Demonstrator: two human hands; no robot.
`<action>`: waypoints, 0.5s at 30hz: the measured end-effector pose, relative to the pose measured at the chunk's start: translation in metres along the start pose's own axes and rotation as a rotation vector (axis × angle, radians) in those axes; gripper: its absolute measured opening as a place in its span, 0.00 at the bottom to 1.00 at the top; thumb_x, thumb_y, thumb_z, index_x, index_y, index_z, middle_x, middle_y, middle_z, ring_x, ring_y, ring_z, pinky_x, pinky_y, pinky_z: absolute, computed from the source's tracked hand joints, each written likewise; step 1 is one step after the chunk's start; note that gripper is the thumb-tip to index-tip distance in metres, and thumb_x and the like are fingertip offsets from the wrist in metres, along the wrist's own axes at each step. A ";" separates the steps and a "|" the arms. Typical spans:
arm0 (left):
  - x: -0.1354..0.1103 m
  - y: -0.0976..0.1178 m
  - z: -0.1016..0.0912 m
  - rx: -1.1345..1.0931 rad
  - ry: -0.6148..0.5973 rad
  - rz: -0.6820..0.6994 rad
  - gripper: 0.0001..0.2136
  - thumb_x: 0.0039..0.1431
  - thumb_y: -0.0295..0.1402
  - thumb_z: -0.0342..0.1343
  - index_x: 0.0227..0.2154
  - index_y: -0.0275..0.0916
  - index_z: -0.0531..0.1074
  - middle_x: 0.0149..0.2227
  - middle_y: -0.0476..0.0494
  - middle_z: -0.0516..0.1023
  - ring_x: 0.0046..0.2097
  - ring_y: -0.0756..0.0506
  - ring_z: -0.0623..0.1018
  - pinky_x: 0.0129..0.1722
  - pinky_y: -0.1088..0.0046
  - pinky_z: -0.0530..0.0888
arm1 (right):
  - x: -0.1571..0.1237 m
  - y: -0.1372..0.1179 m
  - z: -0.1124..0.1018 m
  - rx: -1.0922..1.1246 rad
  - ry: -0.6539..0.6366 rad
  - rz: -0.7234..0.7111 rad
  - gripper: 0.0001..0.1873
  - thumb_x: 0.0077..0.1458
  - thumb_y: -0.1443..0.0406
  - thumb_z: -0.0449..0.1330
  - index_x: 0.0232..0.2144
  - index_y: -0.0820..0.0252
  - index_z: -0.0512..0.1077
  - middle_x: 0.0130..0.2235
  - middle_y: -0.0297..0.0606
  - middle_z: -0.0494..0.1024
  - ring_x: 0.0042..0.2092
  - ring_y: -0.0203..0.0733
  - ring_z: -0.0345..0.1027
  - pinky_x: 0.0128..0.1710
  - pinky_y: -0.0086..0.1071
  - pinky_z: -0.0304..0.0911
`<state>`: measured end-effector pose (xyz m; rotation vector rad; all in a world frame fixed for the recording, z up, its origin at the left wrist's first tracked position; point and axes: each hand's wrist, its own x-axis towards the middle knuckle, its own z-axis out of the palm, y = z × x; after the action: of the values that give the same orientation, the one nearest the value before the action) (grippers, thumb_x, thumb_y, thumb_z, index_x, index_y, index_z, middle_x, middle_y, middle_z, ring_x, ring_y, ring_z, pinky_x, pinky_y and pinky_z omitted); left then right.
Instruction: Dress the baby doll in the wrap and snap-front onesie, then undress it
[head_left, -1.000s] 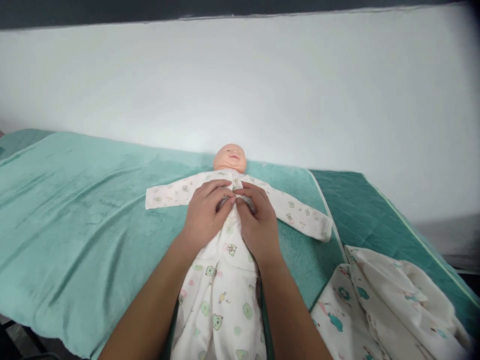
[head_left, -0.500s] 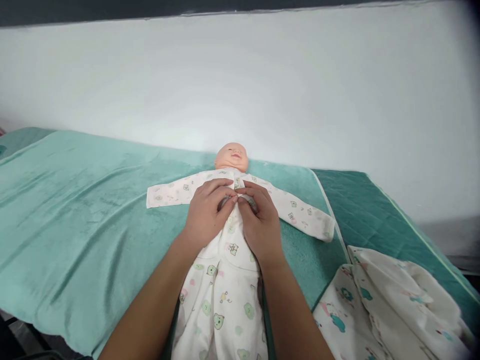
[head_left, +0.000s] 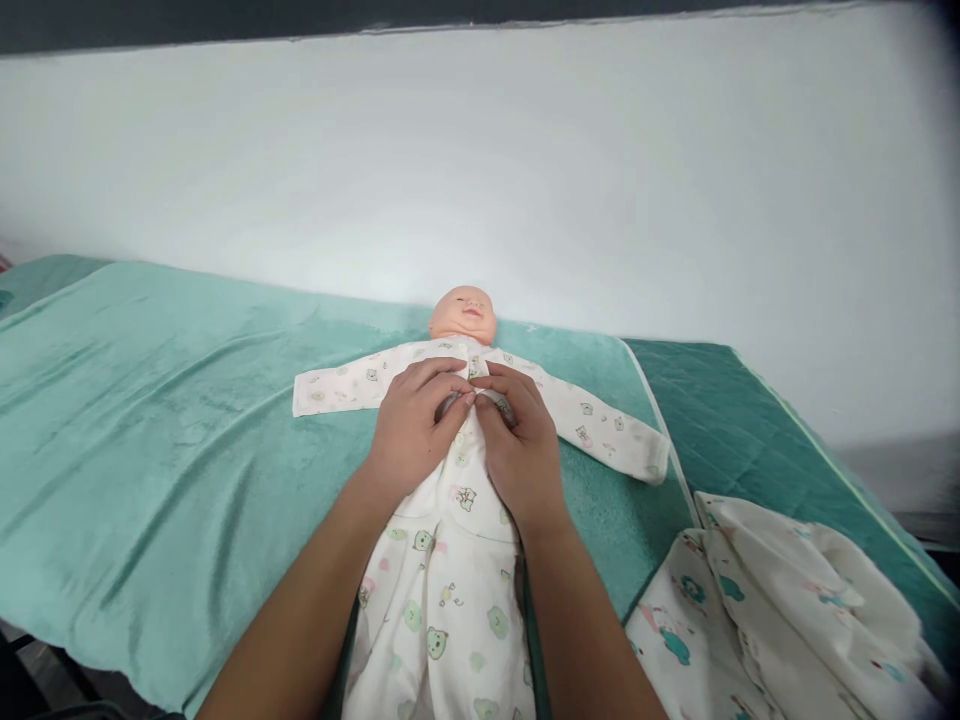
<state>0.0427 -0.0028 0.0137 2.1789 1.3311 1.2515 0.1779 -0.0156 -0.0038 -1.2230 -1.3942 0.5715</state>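
Observation:
A baby doll [head_left: 463,315] lies on its back, wearing a white baby romper [head_left: 466,500] printed with small green and pink bears. The romper's sleeves stretch out to both sides. At the chest, my left hand [head_left: 421,415] pinches one edge of the front opening between thumb and fingers. Facing it, my right hand [head_left: 521,430] pinches the other edge, the fingertips of both hands nearly touching. Whatever fastener sits between the fingertips is hidden. Below the hands the front seam runs down to the legs, which reach the bottom of the view.
A light green blanket [head_left: 165,420] covers the bed under the doll. To the right lies a darker green quilted pad [head_left: 697,400]. A folded white printed cloth [head_left: 795,610] rests at the lower right. A white wall [head_left: 480,160] stands behind the bed.

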 end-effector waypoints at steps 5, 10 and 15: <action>0.000 0.001 -0.001 0.001 0.001 -0.001 0.06 0.66 0.31 0.53 0.37 0.43 0.75 0.53 0.46 0.77 0.56 0.44 0.75 0.57 0.61 0.72 | 0.000 0.000 0.000 0.012 0.001 0.013 0.09 0.59 0.65 0.56 0.39 0.52 0.76 0.55 0.39 0.74 0.57 0.47 0.66 0.57 0.46 0.63; -0.001 0.001 0.000 0.001 0.003 -0.003 0.06 0.66 0.31 0.53 0.37 0.43 0.75 0.53 0.45 0.77 0.57 0.43 0.75 0.58 0.60 0.72 | -0.001 0.001 0.001 0.005 -0.002 0.014 0.09 0.59 0.65 0.56 0.39 0.52 0.76 0.55 0.40 0.73 0.57 0.48 0.66 0.52 0.45 0.66; 0.000 0.000 0.000 0.000 0.005 0.003 0.06 0.66 0.31 0.53 0.36 0.43 0.75 0.53 0.45 0.78 0.56 0.43 0.75 0.57 0.60 0.72 | 0.000 0.001 0.001 0.003 0.001 0.008 0.09 0.59 0.65 0.56 0.39 0.52 0.76 0.55 0.39 0.74 0.57 0.48 0.66 0.55 0.47 0.65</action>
<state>0.0427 -0.0032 0.0136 2.1801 1.3294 1.2588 0.1777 -0.0149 -0.0049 -1.2272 -1.3883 0.5785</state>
